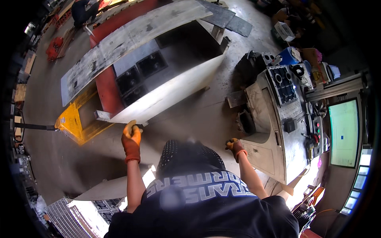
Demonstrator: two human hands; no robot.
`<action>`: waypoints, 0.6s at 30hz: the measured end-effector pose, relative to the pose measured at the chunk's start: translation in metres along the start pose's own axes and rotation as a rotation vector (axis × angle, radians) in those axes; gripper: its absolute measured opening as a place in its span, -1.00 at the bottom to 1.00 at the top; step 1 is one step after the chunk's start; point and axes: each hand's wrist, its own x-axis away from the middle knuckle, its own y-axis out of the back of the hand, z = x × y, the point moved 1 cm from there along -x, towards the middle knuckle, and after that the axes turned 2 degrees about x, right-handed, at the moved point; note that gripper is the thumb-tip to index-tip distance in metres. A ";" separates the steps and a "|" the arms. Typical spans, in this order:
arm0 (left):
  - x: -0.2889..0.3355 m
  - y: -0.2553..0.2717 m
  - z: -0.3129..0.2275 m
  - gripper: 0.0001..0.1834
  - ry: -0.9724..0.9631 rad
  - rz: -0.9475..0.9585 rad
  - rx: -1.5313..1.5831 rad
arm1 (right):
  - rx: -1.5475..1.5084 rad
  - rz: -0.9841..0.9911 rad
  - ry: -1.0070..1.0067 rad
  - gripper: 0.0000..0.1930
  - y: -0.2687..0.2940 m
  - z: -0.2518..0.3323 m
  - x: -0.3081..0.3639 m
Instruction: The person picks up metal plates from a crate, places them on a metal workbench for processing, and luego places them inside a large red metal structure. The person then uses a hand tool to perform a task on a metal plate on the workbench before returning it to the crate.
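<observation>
The person's left hand [131,142], in an orange glove, is raised at ten o'clock from the body, its fingers [130,126] bent at the tips; whether they are clenched or loose cannot be told. It is just beside the near lower corner of a large white-sided machine casing [174,89], and contact cannot be made out. The right hand [237,148], gloved alike, is at two o'clock with its fingers [231,144] curled inward; how tightly they are closed, or whether they grasp anything, cannot be told. It is near the pale door of a metal workbench cabinet [262,158]. The casing lies between eleven and twelve o'clock, its upper face showing dark square sections [152,63] and a red end panel [108,89], with a long, mottled grey plate [131,43] along its far side. At ten o'clock a yellow pallet truck [81,129] juts out by the casing's left end. Between one and two o'clock, the cabinet's top bears a cast metal block with round bores [282,85], and a panel of push buttons [317,133] stands toward its right edge. A lit monitor [343,133] is between two and three o'clock. Farther out, dark flat slabs [234,22] lie just past twelve, a blue container [289,56] is at one, and another person [82,12] crouches at eleven.
</observation>
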 end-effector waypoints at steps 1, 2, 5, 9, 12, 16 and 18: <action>-0.008 -0.009 -0.003 -0.74 0.003 0.021 -0.046 | 0.031 -0.009 -0.011 -0.79 0.004 -0.002 -0.001; -0.019 -0.020 -0.004 -0.74 0.012 0.035 -0.088 | 0.057 -0.027 -0.022 -0.80 0.009 -0.004 -0.003; -0.059 -0.054 -0.007 -0.75 -0.031 0.140 -0.154 | 0.018 -0.107 -0.131 -0.81 0.010 -0.013 -0.001; -0.123 -0.091 0.017 -0.75 -0.028 0.285 -0.123 | 0.021 -0.081 -0.213 -0.82 -0.013 -0.012 0.002; -0.162 -0.134 -0.007 -0.63 -0.144 0.340 -0.614 | -0.091 -0.112 -0.354 -0.77 -0.028 0.030 0.012; -0.211 -0.196 -0.014 -0.41 -0.219 0.502 -1.110 | -0.314 -0.220 -0.393 -0.76 -0.034 0.066 0.012; -0.226 -0.220 -0.006 -0.34 -0.175 0.605 -1.168 | -0.412 -0.288 -0.335 -0.78 -0.032 0.086 0.015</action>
